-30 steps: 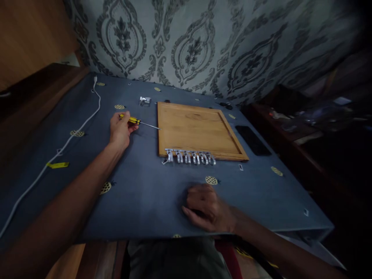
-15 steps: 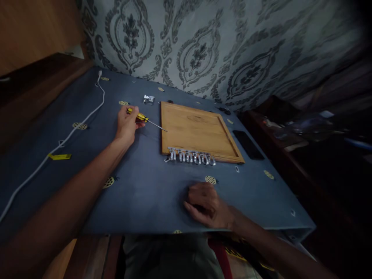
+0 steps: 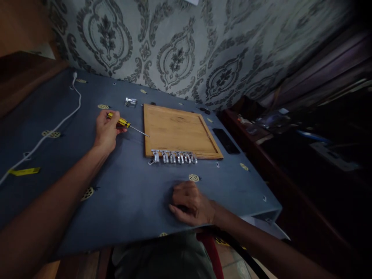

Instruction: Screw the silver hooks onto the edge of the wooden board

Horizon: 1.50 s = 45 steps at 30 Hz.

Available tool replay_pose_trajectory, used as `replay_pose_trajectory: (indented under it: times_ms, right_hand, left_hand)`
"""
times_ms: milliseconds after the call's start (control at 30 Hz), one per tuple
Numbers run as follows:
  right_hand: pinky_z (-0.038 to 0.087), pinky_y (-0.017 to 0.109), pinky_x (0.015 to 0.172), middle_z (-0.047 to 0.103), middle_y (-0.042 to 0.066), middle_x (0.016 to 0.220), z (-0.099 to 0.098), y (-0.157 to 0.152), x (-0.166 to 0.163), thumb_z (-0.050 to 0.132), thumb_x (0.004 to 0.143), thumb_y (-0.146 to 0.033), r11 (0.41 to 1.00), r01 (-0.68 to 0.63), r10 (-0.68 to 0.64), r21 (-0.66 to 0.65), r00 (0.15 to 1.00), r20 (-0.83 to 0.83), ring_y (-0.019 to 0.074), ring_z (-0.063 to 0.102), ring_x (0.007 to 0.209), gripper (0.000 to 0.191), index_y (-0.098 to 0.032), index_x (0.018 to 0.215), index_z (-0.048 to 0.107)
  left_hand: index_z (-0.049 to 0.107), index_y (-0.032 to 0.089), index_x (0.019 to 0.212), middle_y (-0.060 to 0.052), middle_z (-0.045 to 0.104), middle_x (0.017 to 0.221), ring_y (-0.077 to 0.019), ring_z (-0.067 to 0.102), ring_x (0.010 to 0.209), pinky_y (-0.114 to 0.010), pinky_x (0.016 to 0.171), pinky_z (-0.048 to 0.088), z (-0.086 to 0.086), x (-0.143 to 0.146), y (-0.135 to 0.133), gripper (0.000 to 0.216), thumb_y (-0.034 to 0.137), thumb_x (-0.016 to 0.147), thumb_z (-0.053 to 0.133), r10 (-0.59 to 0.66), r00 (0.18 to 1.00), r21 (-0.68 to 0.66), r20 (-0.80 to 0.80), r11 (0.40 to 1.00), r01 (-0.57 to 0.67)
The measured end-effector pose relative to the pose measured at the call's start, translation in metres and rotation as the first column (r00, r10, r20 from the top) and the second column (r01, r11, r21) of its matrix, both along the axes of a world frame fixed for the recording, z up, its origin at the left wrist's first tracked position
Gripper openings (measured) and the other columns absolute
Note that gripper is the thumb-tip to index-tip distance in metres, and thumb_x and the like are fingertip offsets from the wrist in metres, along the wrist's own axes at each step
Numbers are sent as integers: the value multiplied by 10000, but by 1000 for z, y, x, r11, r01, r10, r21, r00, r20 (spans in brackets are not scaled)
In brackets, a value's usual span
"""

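My left hand (image 3: 107,131) is closed round the yellow and black handle of a screwdriver (image 3: 125,124), whose thin shaft points right toward a wooden board (image 3: 177,130). The board lies flat on the blue cloth. A metal rail of several hooks (image 3: 173,156) rests along the board's near edge. My right hand (image 3: 192,203) lies near the table's front edge with its fingers curled under, nothing visible in them.
A blue patterned cloth (image 3: 130,193) covers the table. A white cable (image 3: 52,130) runs along the left side, with a yellow strip (image 3: 23,171) near it. A small metal part (image 3: 130,102) lies behind the board, a dark phone (image 3: 226,140) to its right. Dim clutter stands further right.
The view has swung to the right, so everything sits further left in the picture. Both hands keep their places on the cloth, and the screwdriver stays in my left hand.
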State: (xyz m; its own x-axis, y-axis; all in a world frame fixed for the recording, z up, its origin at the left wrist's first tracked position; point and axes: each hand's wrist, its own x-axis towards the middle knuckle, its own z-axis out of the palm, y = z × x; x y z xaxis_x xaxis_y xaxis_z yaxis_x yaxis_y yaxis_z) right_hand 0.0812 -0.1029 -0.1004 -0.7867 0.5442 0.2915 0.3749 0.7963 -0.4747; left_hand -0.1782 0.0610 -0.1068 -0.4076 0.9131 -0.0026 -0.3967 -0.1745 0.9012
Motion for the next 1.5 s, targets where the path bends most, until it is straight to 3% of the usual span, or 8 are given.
replay_pose_trajectory:
  times_ms: [167, 367, 667, 933, 1100, 1300, 1500]
  right_hand:
    - [282, 325, 546, 365, -52, 524, -1, 0, 1, 434, 982, -252, 1000, -2, 1, 3, 998, 60, 145, 394, 519, 395, -271, 615, 290]
    - [273, 320, 547, 346, -62, 531, -1, -1, 0, 450, 973, -224, 1000, 0, 0, 9, 1000, 7, 133, 369, 510, 387, -267, 627, 281]
    - [271, 311, 550, 355, -57, 546, -1, -1, 0, 450, 957, -213, 1000, 2, -1, -14, 1000, 10, 132, 370, 526, 365, -266, 643, 272]
    - [248, 315, 546, 298, -69, 546, 1, -1, -5, 480, 930, -142, 1000, -19, 20, 15, 999, -31, 126, 328, 513, 388, -265, 655, 236]
    - [236, 313, 540, 280, -69, 546, -1, -2, -5, 462, 943, -163, 999, 3, -4, 37, 1000, 10, 127, 316, 512, 389, -265, 651, 226]
    - [233, 306, 543, 283, -70, 554, -1, -4, -6, 474, 945, -162, 996, 34, -36, 76, 999, 19, 119, 315, 509, 391, -255, 649, 237]
    - [230, 313, 538, 276, -69, 552, -3, -3, -5, 480, 941, -158, 996, 43, -46, 73, 998, 38, 124, 308, 509, 394, -257, 643, 242]
  left_hand:
    - [535, 217, 782, 32, 581, 591, -117, 579, 485, -218, 432, 456, 1, 0, 1, 151, 174, 899, 621, 28, 1000, -12, 0, 1000, -28]
    - [542, 219, 771, 52, 580, 581, -99, 581, 480, -185, 396, 465, 1, 1, 2, 147, 174, 882, 626, 37, 999, -8, 7, 999, -37]
    - [553, 232, 778, 40, 587, 596, -98, 578, 483, -186, 382, 461, -13, -2, 13, 183, 248, 828, 728, 36, 999, 47, 5, 998, -36]
    - [517, 270, 875, 29, 598, 704, -121, 618, 559, -221, 412, 462, -25, -7, 28, 159, 321, 860, 667, -3, 985, 120, -175, 992, 25]
    - [499, 245, 900, 17, 594, 716, -129, 611, 558, -231, 411, 465, -25, -2, 29, 227, 379, 851, 674, -9, 973, 174, -230, 983, 51]
    - [517, 214, 935, 13, 582, 730, -97, 577, 519, -199, 410, 453, -21, 4, 30, 163, 307, 887, 642, 2, 968, 191, -251, 980, 47]
    - [532, 207, 929, 20, 570, 737, -70, 559, 504, -162, 391, 446, -20, 3, 35, 210, 327, 868, 692, 4, 980, 251, -199, 967, 47]
